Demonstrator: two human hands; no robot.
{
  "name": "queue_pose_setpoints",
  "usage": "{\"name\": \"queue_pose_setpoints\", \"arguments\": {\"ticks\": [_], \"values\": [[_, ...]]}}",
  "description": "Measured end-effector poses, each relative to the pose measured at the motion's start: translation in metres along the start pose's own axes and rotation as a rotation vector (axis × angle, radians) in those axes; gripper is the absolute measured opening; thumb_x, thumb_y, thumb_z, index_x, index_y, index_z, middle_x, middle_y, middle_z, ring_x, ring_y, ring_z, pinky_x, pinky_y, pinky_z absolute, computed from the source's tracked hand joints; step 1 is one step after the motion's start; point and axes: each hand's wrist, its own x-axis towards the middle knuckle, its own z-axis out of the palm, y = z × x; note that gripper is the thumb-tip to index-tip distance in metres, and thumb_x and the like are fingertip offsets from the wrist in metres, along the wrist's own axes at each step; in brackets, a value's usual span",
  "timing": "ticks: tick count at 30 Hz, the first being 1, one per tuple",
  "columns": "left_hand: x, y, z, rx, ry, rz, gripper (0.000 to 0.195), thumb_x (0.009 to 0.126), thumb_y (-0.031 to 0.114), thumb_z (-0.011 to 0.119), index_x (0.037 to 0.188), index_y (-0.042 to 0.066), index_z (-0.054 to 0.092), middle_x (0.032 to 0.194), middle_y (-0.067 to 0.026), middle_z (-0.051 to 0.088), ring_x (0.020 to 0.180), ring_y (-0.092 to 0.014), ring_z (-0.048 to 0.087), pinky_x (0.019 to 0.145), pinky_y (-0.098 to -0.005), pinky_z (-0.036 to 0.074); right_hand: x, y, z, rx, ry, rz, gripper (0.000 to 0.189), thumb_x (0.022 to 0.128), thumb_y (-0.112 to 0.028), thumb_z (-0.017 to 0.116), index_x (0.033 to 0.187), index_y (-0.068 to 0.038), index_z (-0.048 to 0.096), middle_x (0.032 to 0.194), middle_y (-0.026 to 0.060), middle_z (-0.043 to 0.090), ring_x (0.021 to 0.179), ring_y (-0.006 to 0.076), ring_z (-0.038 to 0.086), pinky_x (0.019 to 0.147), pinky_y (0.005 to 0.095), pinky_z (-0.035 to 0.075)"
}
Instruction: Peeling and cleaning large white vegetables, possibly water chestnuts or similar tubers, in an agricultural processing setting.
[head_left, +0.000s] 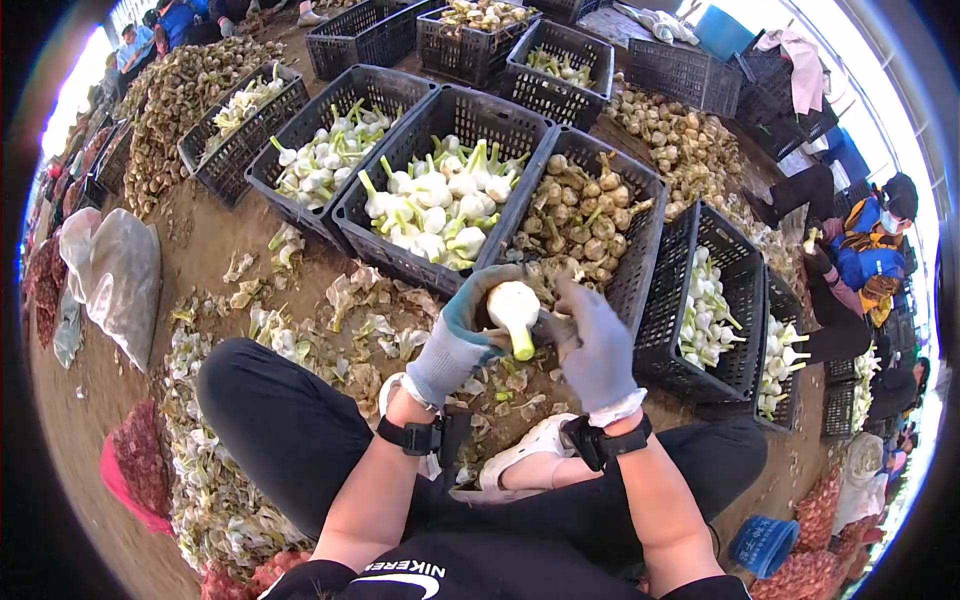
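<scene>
My left hand (463, 337), in a grey and teal work glove, grips a peeled white garlic bulb (513, 306). The bulb's trimmed green stem points down toward me. My right hand (596, 346), in a grey glove, is beside the bulb's right side, fingers curled and somewhat blurred. Whether it touches the bulb or holds something small I cannot tell. Just beyond my hands stands a black plastic crate of unpeeled brown garlic (585, 206). Left of it, another black crate (352, 225) holds clean white garlic bulbs (439, 199) with short green stems.
More black crates of white garlic stand at the left (259, 174) and right (720, 390). Peeled skins (225, 480) litter the ground. Piles of unpeeled garlic (195, 97) lie behind. A seated co-worker (870, 247) is at right. Nearby are a plastic bag (112, 270) and blue bucket (765, 546).
</scene>
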Motion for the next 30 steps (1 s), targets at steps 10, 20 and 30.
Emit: {"name": "queue_pose_setpoints", "arguments": {"ticks": [10, 20, 30], "values": [[0.000, -0.017, 0.000, 0.228, -0.052, 0.074, 0.068, 0.081, -0.001, 0.081, 0.140, 0.004, 0.048, 0.133, -0.0050, 0.058, 0.123, -0.014, 0.055, 0.107, -0.0324, 0.046, 0.004, 0.003, 0.004, -0.291, 0.001, -0.187, 0.015, 0.086, -0.014, 0.070, 0.097, -0.009, 0.062, 0.081, 0.0101, 0.063, 0.071, 0.0322, 0.065, 0.059, 0.0423, 0.050], [-0.002, -0.024, 0.015, 0.411, 0.383, 0.334, 0.027, 0.104, 0.017, 0.056, 0.125, 0.003, 0.062, 0.117, -0.0086, 0.068, 0.103, -0.015, 0.065, 0.087, -0.0277, 0.052, 0.000, -0.008, 0.027, -0.017, 0.121, 0.093, 0.006, 0.093, -0.009, 0.063, 0.097, -0.004, 0.063, 0.081, 0.0185, 0.066, 0.074, 0.0406, 0.066, 0.066, 0.0440, 0.053], [0.009, -0.034, 0.003, -0.797, 0.367, 0.002, 0.036, 0.107, 0.033, 0.047, 0.125, 0.004, 0.060, 0.135, -0.0149, 0.064, 0.105, -0.024, 0.069, 0.082, -0.0355, 0.062, -0.028, 0.026, 0.028, -0.225, -0.501, -0.061, 0.028, 0.089, -0.009, 0.064, 0.117, -0.011, 0.062, 0.098, 0.0119, 0.066, 0.088, 0.0371, 0.068, 0.076, 0.0440, 0.056]]}}
